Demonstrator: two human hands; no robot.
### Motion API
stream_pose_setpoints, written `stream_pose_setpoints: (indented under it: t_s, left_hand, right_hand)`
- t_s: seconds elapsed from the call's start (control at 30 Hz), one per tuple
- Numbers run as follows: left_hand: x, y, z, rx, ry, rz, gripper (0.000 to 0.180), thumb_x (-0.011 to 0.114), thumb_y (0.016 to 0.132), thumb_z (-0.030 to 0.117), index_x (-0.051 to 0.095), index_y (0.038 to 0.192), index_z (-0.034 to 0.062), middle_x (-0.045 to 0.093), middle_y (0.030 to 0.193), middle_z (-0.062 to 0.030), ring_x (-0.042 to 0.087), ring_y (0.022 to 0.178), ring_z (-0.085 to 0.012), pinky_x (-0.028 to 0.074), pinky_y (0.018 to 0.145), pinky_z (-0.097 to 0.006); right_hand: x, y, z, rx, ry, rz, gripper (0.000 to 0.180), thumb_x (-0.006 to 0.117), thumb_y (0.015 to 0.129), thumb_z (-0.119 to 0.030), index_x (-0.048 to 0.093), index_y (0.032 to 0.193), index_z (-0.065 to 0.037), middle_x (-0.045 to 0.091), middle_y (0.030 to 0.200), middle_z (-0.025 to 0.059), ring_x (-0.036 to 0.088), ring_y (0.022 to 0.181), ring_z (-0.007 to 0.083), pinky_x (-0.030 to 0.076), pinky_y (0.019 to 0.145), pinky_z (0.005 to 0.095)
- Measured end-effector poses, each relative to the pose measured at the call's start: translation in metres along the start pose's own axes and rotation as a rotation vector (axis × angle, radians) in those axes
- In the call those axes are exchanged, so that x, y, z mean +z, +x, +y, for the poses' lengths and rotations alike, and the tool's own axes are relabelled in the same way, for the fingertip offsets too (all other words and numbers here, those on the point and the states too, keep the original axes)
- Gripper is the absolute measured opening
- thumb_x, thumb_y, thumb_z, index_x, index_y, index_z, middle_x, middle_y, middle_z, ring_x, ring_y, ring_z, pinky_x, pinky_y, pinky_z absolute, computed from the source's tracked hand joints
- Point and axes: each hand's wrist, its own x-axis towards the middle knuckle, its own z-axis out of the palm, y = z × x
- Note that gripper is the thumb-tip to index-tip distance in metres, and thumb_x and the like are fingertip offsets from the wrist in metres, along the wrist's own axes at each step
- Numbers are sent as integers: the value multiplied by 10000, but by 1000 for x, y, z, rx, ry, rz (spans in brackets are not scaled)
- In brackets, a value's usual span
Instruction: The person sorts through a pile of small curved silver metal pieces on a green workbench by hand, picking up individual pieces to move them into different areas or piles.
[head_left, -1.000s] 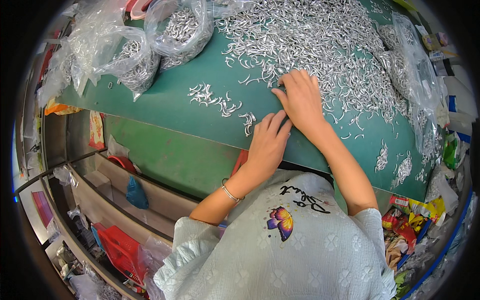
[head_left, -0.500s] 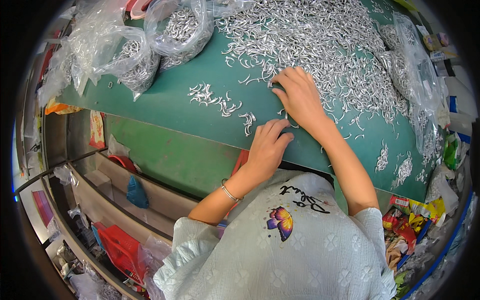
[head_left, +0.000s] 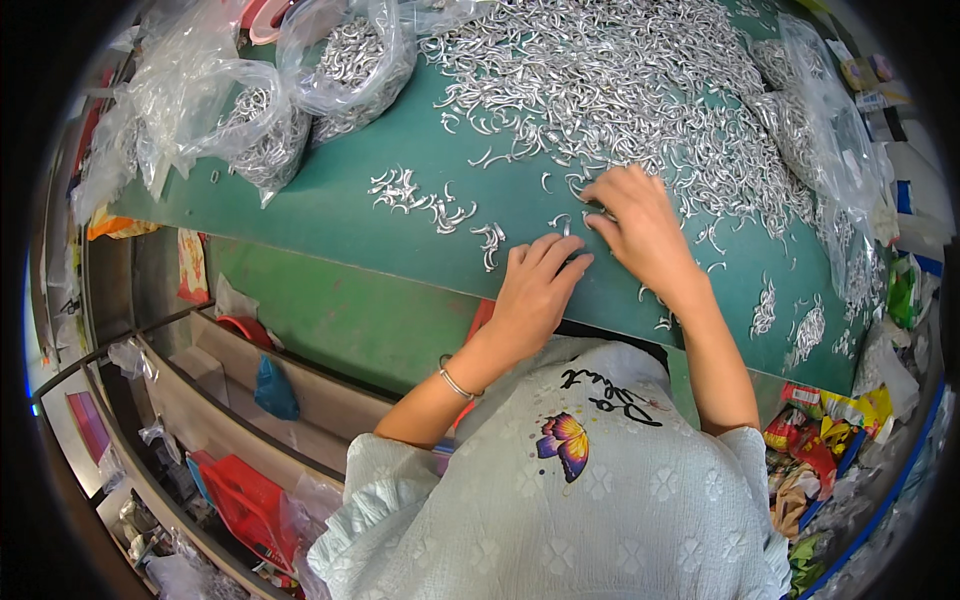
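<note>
Small curved silver metal pieces (head_left: 600, 80) are heaped across the far part of the green tabletop (head_left: 330, 215). My left hand (head_left: 540, 285) rests low near the front edge, its fingers bent together around one upright curved metal piece (head_left: 567, 229) that shows at the fingertips. Just to its right, my right hand (head_left: 642, 225) reaches over the near fringe of the heap. Its thumb stands apart from the bent fingers, and loose pieces (head_left: 576, 185) lie beside the fingertips. Small groups of pieces (head_left: 425, 205) lie left of my hands.
Clear plastic bags filled with metal pieces (head_left: 265, 150) stand at the far left. More filled bags (head_left: 795, 130) line the right side. Small piles (head_left: 808, 330) sit near the right front edge. Below left are a shelf frame (head_left: 230, 400) and a red basket (head_left: 245, 500).
My right hand has drawn back from the heap, nearer and to the right. Several loose pieces now lie between my hands and the heap. My left hand has barely moved.
</note>
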Motion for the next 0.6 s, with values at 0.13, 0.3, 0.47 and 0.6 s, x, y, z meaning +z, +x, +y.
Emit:
stream_pose_setpoints:
  t_s: [0.13,0.3,0.47,0.6]
  left_hand:
    - [-2,-6,-2,-18,-26,-44,245,673,794,5,652,1035,42,596,1027,-74,570,975,-258,392,797,-368]
    - [-3,-13,-1,-90,-95,-14,294,707,772,-2,647,1057,37,599,1030,-87,570,951,-265,401,775,-360]
    - [-9,-11,7,-184,-109,51,339,732,769,7,627,1089,32,593,1036,-104,563,923,-287,421,786,-385]
    - [-8,-12,5,-181,-125,25,348,728,766,-5,618,1095,27,577,1052,-119,557,927,-305,432,816,-392]
  right_hand:
    - [0,-10,-7,14,-41,-59,158,719,752,-49,639,887,-59,552,883,62,515,913,255,376,814,389]
    - [-1,-20,-8,3,96,-70,176,713,767,-51,645,929,-51,589,906,65,531,911,257,375,816,376]
    - [-8,-28,-8,84,129,-29,175,700,784,-48,650,952,-43,611,931,71,541,918,256,378,813,372]
    - [11,-29,-15,31,-3,-18,159,687,794,-47,647,947,-38,609,930,70,541,921,257,384,808,368]
